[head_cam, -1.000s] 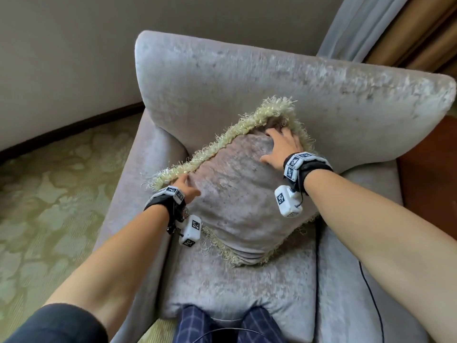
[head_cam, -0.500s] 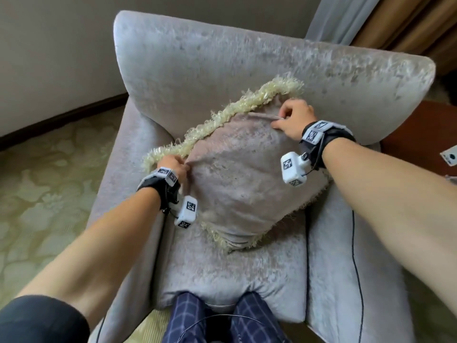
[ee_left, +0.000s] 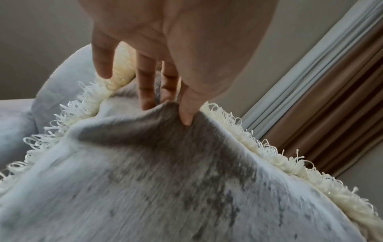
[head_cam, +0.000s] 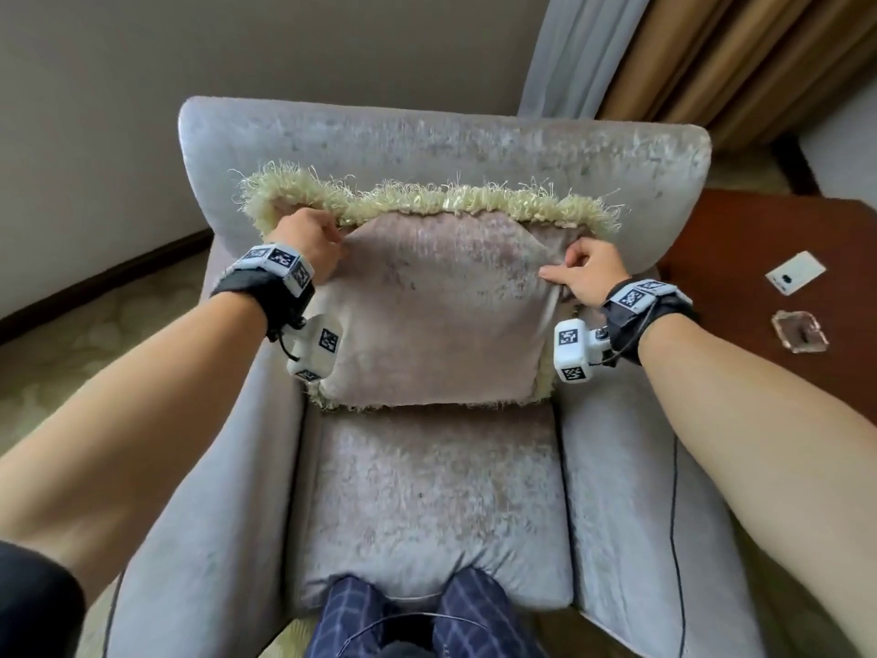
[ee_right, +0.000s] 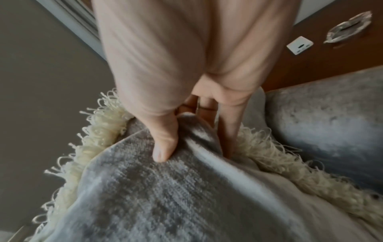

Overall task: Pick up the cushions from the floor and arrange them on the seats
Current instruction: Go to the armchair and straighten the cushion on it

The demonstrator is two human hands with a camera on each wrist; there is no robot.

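A square velvet cushion [head_cam: 436, 306] with a cream fringe stands upright on the grey armchair [head_cam: 427, 491], leaning against its backrest [head_cam: 446, 144]. My left hand [head_cam: 308, 239] pinches a fold of the cushion's fabric [ee_left: 165, 127] near its upper left corner, thumb against fingers. My right hand [head_cam: 583, 273] pinches the fabric [ee_right: 194, 135] near the upper right corner in the same way. In both wrist views the fringe [ee_left: 269, 158] [ee_right: 93, 139] runs along the cushion's edge beside the fingers.
A brown wooden side table [head_cam: 778, 296] stands right of the armchair, with a white card [head_cam: 795, 272] and a glass ashtray [head_cam: 799, 330] on it. Curtains [head_cam: 688, 54] hang behind at the right. Patterned carpet [head_cam: 95, 334] lies to the left. My legs [head_cam: 417, 615] touch the seat front.
The cushion has been turned from a diamond tilt to square and upright against the backrest. Both hands have shifted to its upper corners and now pinch the fabric.
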